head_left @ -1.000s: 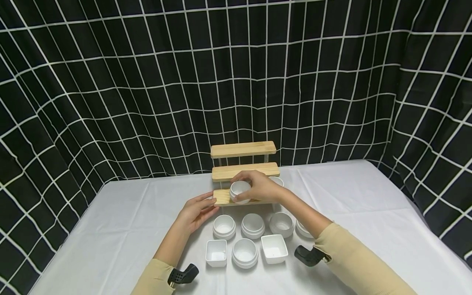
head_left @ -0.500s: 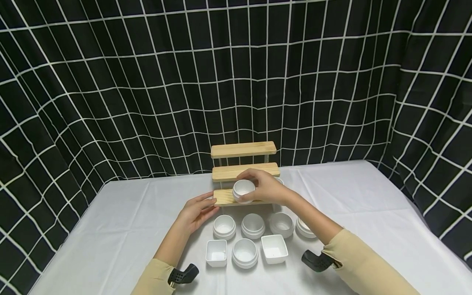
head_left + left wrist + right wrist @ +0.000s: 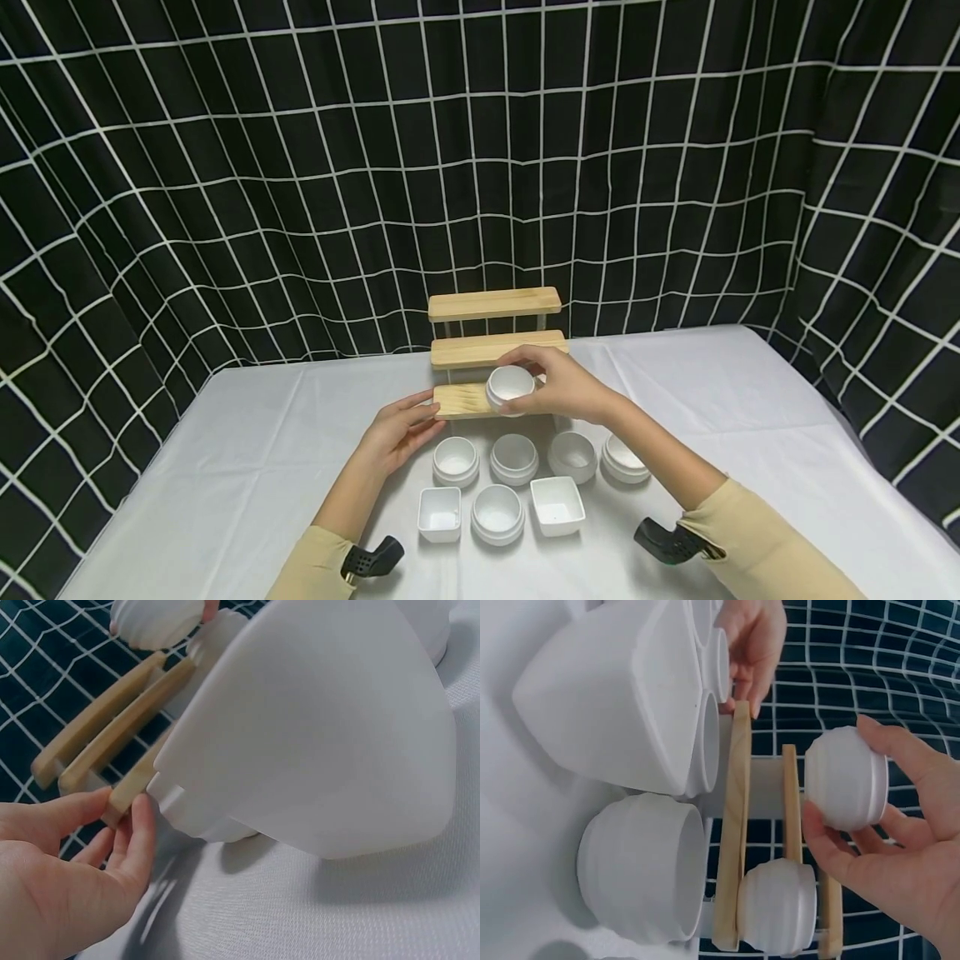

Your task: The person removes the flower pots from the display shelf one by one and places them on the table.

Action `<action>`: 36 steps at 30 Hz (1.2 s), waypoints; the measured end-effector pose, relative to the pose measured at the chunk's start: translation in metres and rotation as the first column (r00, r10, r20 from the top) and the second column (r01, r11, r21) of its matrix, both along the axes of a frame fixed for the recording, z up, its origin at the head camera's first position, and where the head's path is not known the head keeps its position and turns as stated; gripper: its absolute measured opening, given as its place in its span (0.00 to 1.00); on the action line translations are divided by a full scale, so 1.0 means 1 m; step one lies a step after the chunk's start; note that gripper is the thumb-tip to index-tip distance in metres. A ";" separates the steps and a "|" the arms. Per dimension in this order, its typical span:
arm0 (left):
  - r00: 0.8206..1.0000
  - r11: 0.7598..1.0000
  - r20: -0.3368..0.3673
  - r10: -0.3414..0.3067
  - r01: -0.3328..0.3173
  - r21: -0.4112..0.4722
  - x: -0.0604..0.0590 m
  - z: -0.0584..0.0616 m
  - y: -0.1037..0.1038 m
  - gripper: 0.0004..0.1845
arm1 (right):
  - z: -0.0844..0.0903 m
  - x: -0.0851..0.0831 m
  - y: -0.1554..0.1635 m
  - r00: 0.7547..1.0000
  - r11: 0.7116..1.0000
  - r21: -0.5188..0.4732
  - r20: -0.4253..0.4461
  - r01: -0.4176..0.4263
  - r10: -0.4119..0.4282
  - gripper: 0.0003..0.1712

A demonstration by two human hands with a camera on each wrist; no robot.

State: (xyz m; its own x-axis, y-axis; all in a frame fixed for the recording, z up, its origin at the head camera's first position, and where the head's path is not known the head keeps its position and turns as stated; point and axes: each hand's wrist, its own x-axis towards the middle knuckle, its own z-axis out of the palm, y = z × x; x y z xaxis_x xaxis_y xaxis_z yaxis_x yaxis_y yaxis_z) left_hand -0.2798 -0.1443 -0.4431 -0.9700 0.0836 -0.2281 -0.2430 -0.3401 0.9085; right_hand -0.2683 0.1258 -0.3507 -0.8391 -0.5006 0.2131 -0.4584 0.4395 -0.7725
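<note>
Both hands forward: right (image 3: 566,387) pinches cup (image 3: 511,389); left (image 3: 397,432) flat against shelf (image 3: 461,401).

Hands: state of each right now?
Left hand: open, fingers touching the wooden shelf at its lowest step's end.
Right hand: holding a small white cup.

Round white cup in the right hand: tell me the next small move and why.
Probably lower the round white cup onto the bottom shelf of the wooden rack. The right hand holds it just above that shelf, the left hand touches the shelf's end, and another cup already sits there.
</note>
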 end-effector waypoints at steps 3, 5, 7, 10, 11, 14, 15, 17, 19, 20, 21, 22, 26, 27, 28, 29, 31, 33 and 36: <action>1.000 1.000 0.002 0.002 -0.002 0.000 -0.001 -0.001 0.000 0.27 | -0.001 0.003 0.004 1.000 1.000 -0.013 0.002 -0.010 0.010 0.33; 1.000 1.000 0.005 0.003 -0.003 -0.002 -0.001 -0.001 0.000 0.27 | -0.002 0.006 0.006 1.000 1.000 -0.024 0.009 -0.015 0.016 0.34; 1.000 1.000 0.006 0.003 -0.003 -0.005 -0.002 -0.001 0.000 0.27 | -0.002 0.008 0.009 1.000 0.999 -0.033 0.015 -0.018 0.019 0.34; 1.000 1.000 0.009 0.002 -0.002 -0.012 -0.002 -0.002 0.000 0.26 | -0.004 0.010 0.013 0.999 0.999 -0.040 0.023 -0.022 0.023 0.34; 1.000 1.000 0.009 0.002 -0.002 -0.014 -0.002 -0.002 0.000 0.26 | -0.004 0.012 0.014 0.999 0.999 -0.039 0.027 -0.020 0.021 0.34; 1.000 1.000 0.004 0.001 -0.001 -0.018 -0.002 -0.002 -0.001 0.27 | -0.005 0.014 0.017 0.999 0.999 -0.044 0.031 -0.020 0.021 0.34; 1.000 1.000 0.003 0.001 -0.001 -0.019 -0.002 -0.003 -0.001 0.27 | -0.006 0.015 0.018 0.999 0.999 -0.044 0.033 -0.019 0.020 0.34; 1.000 1.000 0.002 0.002 -0.002 -0.020 -0.002 -0.002 -0.001 0.27 | -0.005 0.018 0.021 0.999 0.999 -0.044 0.032 -0.017 0.018 0.35; 1.000 1.000 0.004 0.002 -0.002 -0.023 -0.002 -0.003 -0.001 0.27 | -0.005 0.021 0.023 0.999 0.999 -0.047 0.031 -0.020 0.022 0.36; 1.000 1.000 0.004 0.001 -0.001 -0.024 -0.002 -0.003 -0.001 0.26 | -0.005 0.022 0.025 0.999 0.998 -0.050 0.033 -0.023 0.025 0.36; 1.000 1.000 0.007 0.003 -0.003 -0.024 -0.002 -0.002 -0.001 0.26 | -0.005 0.023 0.026 0.999 0.998 -0.053 0.036 -0.024 0.026 0.37; 1.000 1.000 0.008 0.003 -0.003 -0.025 -0.002 -0.002 -0.001 0.26 | -0.005 0.024 0.028 0.999 0.998 -0.056 0.037 -0.024 0.026 0.37; 1.000 1.000 0.006 0.003 -0.003 -0.022 -0.002 -0.002 -0.001 0.27 | -0.008 0.028 0.034 0.999 0.998 -0.063 0.031 -0.020 0.022 0.35; 1.000 1.000 0.006 0.003 -0.003 -0.022 -0.002 -0.002 -0.001 0.27 | -0.009 0.029 0.036 0.999 0.997 -0.067 0.030 -0.022 0.024 0.35; 1.000 1.000 0.006 0.002 -0.002 -0.021 -0.002 -0.002 -0.001 0.27 | -0.009 0.030 0.038 0.999 0.997 -0.070 0.028 -0.025 0.027 0.34; 1.000 1.000 0.007 0.002 -0.002 -0.020 -0.002 -0.002 -0.001 0.27 | -0.010 0.030 0.039 0.999 0.997 -0.074 0.027 -0.030 0.032 0.33; 1.000 1.000 0.011 0.002 -0.002 -0.019 -0.003 -0.003 -0.001 0.26 | -0.011 0.032 0.043 0.999 0.996 -0.084 0.027 -0.042 0.045 0.32; 1.000 1.000 0.013 0.004 -0.004 -0.018 -0.003 -0.003 -0.001 0.26 | -0.013 0.033 0.047 0.998 0.995 -0.089 0.028 -0.051 0.054 0.32; 1.000 1.000 0.014 0.009 -0.009 -0.015 -0.003 -0.003 -0.001 0.26 | -0.014 0.036 0.052 0.998 0.996 -0.083 0.032 -0.046 0.049 0.32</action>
